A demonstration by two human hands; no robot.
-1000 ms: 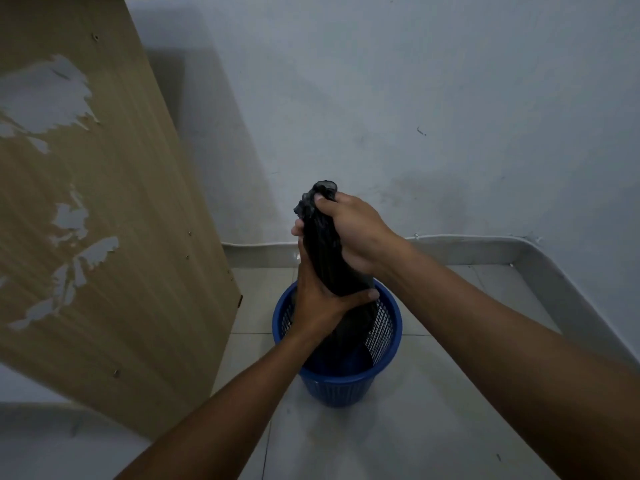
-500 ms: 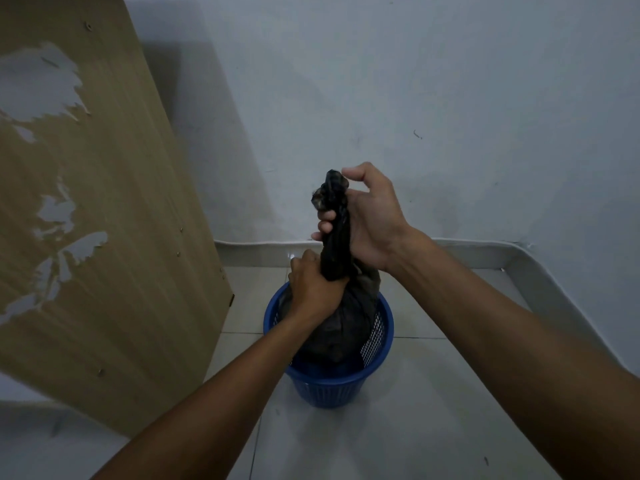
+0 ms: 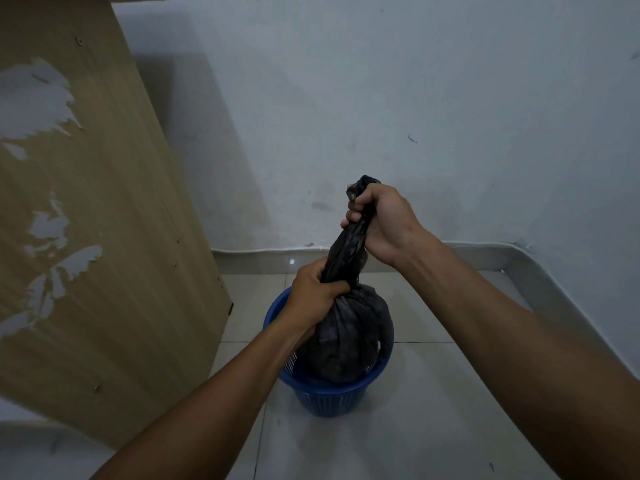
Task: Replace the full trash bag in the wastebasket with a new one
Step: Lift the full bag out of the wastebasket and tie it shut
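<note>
A pale wall (image 3: 415,98) is meeting a tiled floor (image 3: 433,410) in a dim corner, with one grey baseboard (image 3: 485,258) running along the joint behind the wastebasket. One blue wastebasket (image 3: 329,396), with mesh sides, is standing upright on the floor near that corner. Just to the left of the wastebasket, one wooden panel (image 3: 104,237) is rising from the floor, its veneer peeling away in several pale patches.

One black trash bag (image 3: 349,334) is sitting in the wastebasket, its bulging body swelling above the rim while its lower part is lying inside. Its top is gathered into a single twisted neck rising straight above the wastebasket.

Two bare hands are working on that neck. The left hand (image 3: 313,296) is gripping the base of the neck, directly over the wastebasket's left rim, its fingers (image 3: 332,289) clamped around the plastic where the neck is joining the bulge. The right hand (image 3: 381,223) is holding the upper end, higher above the wastebasket, its fingers (image 3: 356,207) curled tight around the bag, with a small tuft of plastic poking out above the fist.
</note>
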